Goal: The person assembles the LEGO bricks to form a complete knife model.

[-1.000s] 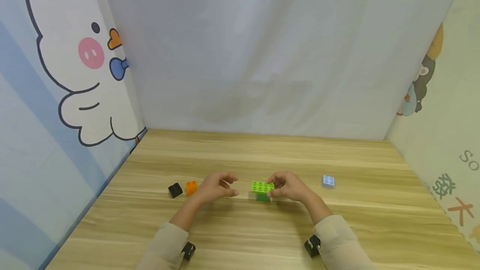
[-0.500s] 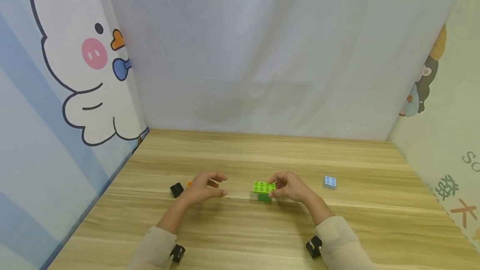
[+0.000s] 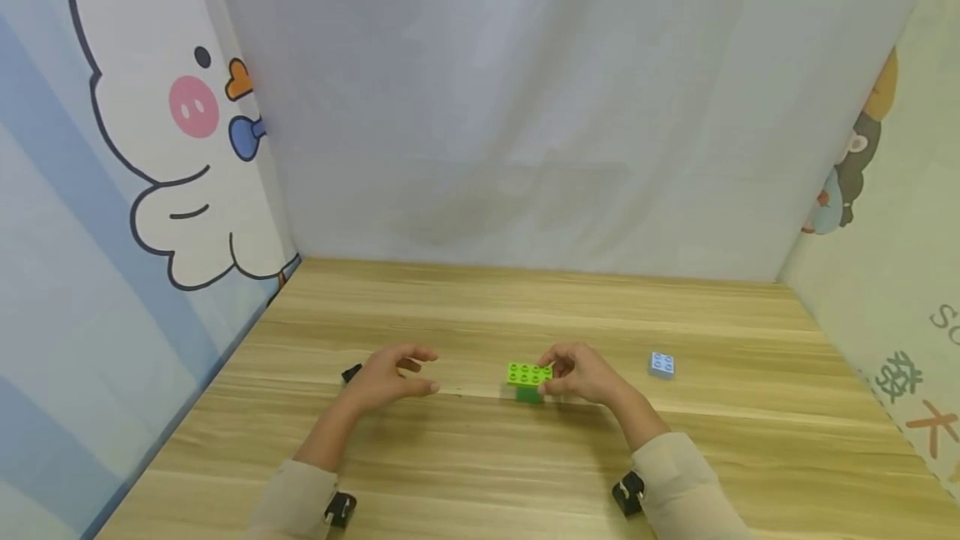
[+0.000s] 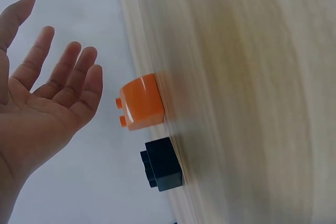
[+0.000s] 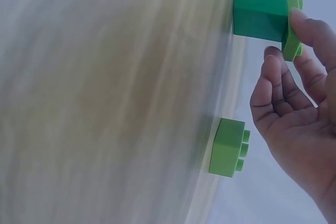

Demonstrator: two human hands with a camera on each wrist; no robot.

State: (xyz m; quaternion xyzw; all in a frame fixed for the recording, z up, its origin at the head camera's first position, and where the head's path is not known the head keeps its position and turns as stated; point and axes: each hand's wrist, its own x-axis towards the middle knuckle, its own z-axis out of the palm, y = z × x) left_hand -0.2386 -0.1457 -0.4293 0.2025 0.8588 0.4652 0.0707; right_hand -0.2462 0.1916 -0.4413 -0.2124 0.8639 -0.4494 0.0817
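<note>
A right hand (image 3: 581,375) pinches a flat light green block (image 3: 525,374) atop a dark green block (image 3: 528,395).
The stacked pair is near the middle of the wooden table (image 3: 487,473), gripped by its right end, while the left hand (image 3: 384,377), fingers loosely spread and holding nothing, hovers near an orange block (image 4: 143,103) and a black block (image 4: 165,164) (mostly hidden in the head view). A light blue block (image 3: 662,365) sits farther right.

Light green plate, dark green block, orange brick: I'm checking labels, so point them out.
Light green plate (image 3: 527,375): head view, studded top.
Dark green block (image 5: 259,11): right wrist view, side.
Orange brick (image 4: 144,103): left wrist view, side.
</note>
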